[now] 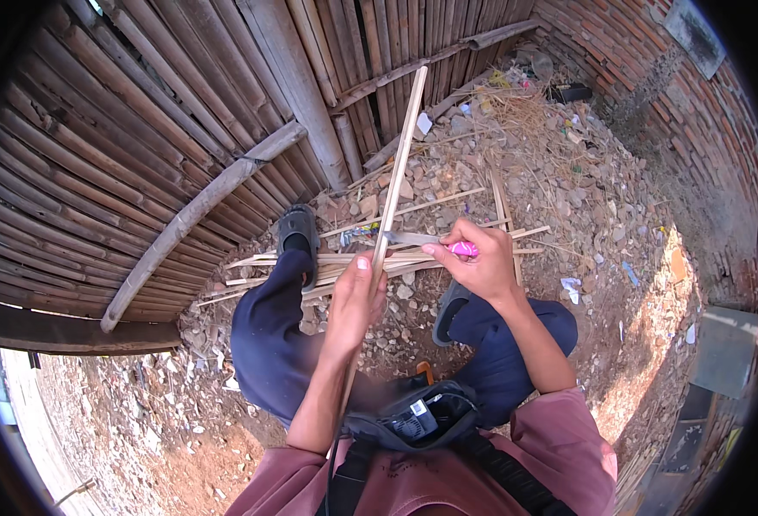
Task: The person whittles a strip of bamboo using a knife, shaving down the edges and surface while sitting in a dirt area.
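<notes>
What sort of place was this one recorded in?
Probably a rough outdoor yard: a bamboo wall on the left, a brick wall at the upper right, and stony, littered ground with a sunlit patch.

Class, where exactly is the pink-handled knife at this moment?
In the head view, just right of the middle, the pink-handled knife is in the right hand, its blade pointing left to the long pale strip held in the left hand.

stony ground (568, 335) — on it, pale strips (331, 258) (some crossing), straw (516, 107), white scraps (571, 286).
</notes>
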Demonstrator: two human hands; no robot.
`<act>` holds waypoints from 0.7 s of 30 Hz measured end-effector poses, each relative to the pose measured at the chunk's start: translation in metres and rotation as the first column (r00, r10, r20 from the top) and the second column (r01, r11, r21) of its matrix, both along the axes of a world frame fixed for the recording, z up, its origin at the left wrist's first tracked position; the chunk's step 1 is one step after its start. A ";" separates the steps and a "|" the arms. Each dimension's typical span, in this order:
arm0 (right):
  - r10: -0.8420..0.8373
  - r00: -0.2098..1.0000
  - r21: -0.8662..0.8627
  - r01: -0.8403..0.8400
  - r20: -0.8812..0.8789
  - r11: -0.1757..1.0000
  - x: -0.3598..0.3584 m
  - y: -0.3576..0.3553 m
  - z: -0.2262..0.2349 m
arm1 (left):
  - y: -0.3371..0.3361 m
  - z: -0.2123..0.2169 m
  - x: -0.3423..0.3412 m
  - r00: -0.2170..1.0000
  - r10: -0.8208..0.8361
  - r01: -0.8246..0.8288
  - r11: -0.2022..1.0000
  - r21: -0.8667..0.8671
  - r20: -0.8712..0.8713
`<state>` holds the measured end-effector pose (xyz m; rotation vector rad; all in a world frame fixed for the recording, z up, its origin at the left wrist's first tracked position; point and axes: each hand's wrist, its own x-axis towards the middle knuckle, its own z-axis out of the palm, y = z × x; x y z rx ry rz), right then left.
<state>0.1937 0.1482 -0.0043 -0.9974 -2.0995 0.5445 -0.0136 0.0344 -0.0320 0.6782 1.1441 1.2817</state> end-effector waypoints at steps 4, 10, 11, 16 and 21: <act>-0.122 0.976 -0.095 0.106 -0.182 0.990 0.003 0.016 -0.013 | 0.001 -0.008 0.001 0.994 -0.060 0.065 0.997 0.048 -0.096; -0.024 0.932 -0.485 -0.166 -0.361 0.859 0.007 0.019 -0.017 | 0.000 -0.004 0.007 0.934 -0.017 0.068 0.989 0.133 -0.356; -0.002 0.916 -0.535 -0.233 -0.401 0.812 0.007 0.020 -0.020 | 0.000 -0.003 0.010 0.932 -0.027 0.081 0.988 0.135 -0.360; 0.056 0.819 -0.697 -0.520 -0.571 0.494 -0.011 0.009 -0.012 | -0.006 0.016 0.012 0.874 -0.162 0.220 0.972 0.077 -0.458; -0.013 0.767 -0.660 -0.544 -0.642 0.518 -0.021 0.014 0.001 | -0.024 0.028 0.010 0.849 -0.167 0.253 0.961 0.109 -0.501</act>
